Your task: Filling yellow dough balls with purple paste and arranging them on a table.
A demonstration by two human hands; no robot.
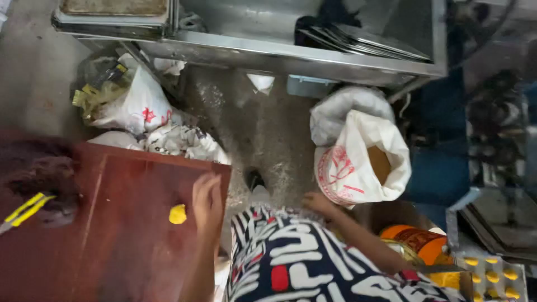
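Dough lump point(178, 213), small and yellow, sits on the brown board point(123, 223) just beside the left hand point(208, 202), which rests open. The right hand point(318, 202), loosely open and empty, reaches toward the white sack point(358, 162); shaping appears underway, calling next for a gentle pick-up.

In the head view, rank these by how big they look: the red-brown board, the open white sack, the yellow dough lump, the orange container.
1. Red-brown board, though it lies nearer the camera.
2. Open white sack.
3. Orange container, partly hidden by the right arm.
4. Yellow dough lump, beside the left hand.
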